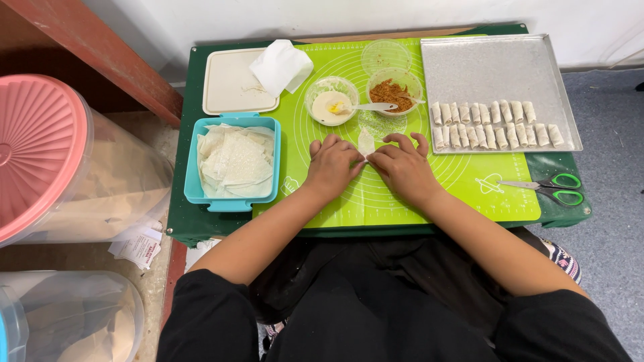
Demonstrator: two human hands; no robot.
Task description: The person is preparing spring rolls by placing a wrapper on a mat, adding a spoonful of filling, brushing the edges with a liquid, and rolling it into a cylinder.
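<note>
My left hand (333,164) and my right hand (402,166) rest side by side on a green silicone mat (402,194), fingers curled down over a thin pastry wrapper (365,142) whose pale tip sticks out between them. Most of the wrapper is hidden under my fingers. Beyond my hands stand a clear bowl of pale paste with a spoon (331,102) and a clear bowl of reddish-brown shredded filling (394,92). A metal tray (496,67) at the right holds two rows of several finished small rolls (495,124).
A blue container of stacked wrappers (235,161) sits left of my hands, with a cream lid (231,84) and white tissue (282,66) behind it. Green-handled scissors (547,188) lie at the right. Large plastic tubs (54,161) stand on the floor, left.
</note>
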